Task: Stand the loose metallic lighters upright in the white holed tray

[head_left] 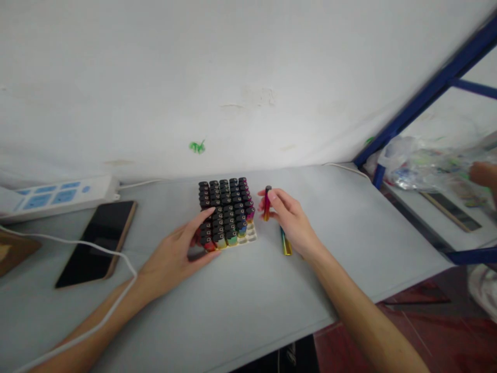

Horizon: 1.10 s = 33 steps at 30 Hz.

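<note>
A pale tray [251, 237] holds rows of black-topped lighters [229, 213] standing upright, with a few bare slots at its front right corner. My left hand [176, 254] grips the tray's left side, thumb at the front edge and fingers over the lighters there. Just right of the tray, my right hand [289, 215] pinches a red and yellow lighter [267, 204] upright, clear of the tray. Another lighter [286, 244], yellow and blue-green, lies on the table partly beneath my right hand.
A phone [97, 243] and a white power strip [66, 196] lie at the left, with a white cable [97, 247] crossing over my left forearm. A blue metal frame [411, 98], plastic bags [411, 163] and another person's hand [483, 173] are at the right.
</note>
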{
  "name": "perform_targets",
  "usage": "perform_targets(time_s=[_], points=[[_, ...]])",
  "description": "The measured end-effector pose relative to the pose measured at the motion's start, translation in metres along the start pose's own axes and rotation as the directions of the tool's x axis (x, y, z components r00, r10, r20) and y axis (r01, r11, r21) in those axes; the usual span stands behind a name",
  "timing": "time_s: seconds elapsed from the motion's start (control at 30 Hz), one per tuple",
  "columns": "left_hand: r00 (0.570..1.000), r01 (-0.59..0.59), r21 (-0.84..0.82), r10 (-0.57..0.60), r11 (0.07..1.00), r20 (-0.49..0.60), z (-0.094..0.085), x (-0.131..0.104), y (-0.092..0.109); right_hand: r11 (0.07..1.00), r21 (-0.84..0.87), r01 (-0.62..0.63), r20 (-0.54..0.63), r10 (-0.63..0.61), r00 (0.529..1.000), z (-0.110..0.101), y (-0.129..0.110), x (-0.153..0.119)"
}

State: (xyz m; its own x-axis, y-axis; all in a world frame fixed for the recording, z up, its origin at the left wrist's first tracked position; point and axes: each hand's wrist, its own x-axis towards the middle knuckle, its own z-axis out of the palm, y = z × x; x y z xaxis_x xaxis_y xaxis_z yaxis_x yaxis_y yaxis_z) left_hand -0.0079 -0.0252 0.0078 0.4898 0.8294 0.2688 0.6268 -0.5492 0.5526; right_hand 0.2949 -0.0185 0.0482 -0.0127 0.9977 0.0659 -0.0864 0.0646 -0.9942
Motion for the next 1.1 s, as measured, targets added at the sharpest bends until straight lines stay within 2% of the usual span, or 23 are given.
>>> perform_targets(time_s=[0.1, 0.2, 0.3, 0.37, 0.53, 0.7, 0.87, 1.0, 1.1], points=[[0.999, -0.028, -0.007, 0.028, 1.0, -0.021, 0.002, -0.001, -0.003, 0.984, -0.151, 0.096, -0.075, -0.109, 0.991, -0.004, -0.003, -0.002], [0.999, -0.032, -0.006, 0.032, 0.999, -0.023, 0.002, -0.001, -0.004, 0.967, -0.216, 0.135, -0.061, -0.151, 0.987, -0.006, -0.001, -0.005], [0.999, -0.042, 0.005, 0.042, 0.999, -0.024, 0.002, -0.001, -0.004, 0.967, -0.22, 0.132, 0.036, -0.127, 0.991, -0.006, 0.004, -0.008], [0.998, -0.046, 0.005, 0.046, 0.999, -0.031, 0.002, 0.0, -0.003, 0.944, -0.283, 0.173, 0.114, -0.146, 0.983, -0.006, 0.007, -0.009], [0.999, -0.017, -0.03, 0.016, 0.999, -0.036, 0.003, 0.0, -0.003, 0.77, -0.533, 0.349, 0.321, -0.198, 0.926, -0.016, 0.01, -0.008], [0.999, -0.029, -0.006, 0.029, 1.0, -0.025, 0.004, 0.0, -0.004, 0.675, -0.619, 0.402, 0.4, -0.17, 0.901, -0.026, 0.006, -0.005], [0.999, -0.021, 0.0, 0.021, 1.0, -0.028, 0.005, 0.0, -0.005, 0.583, -0.657, 0.478, 0.482, -0.163, 0.861, -0.02, 0.003, -0.007], [1.0, -0.019, -0.014, 0.019, 1.0, -0.023, 0.005, 0.001, -0.004, 0.495, -0.737, 0.461, 0.469, -0.118, 0.875, -0.016, -0.002, -0.006], [0.999, -0.026, -0.036, 0.025, 0.999, -0.027, 0.005, 0.002, -0.004, 0.517, -0.754, 0.406, 0.42, -0.097, 0.902, -0.025, -0.009, -0.007]])
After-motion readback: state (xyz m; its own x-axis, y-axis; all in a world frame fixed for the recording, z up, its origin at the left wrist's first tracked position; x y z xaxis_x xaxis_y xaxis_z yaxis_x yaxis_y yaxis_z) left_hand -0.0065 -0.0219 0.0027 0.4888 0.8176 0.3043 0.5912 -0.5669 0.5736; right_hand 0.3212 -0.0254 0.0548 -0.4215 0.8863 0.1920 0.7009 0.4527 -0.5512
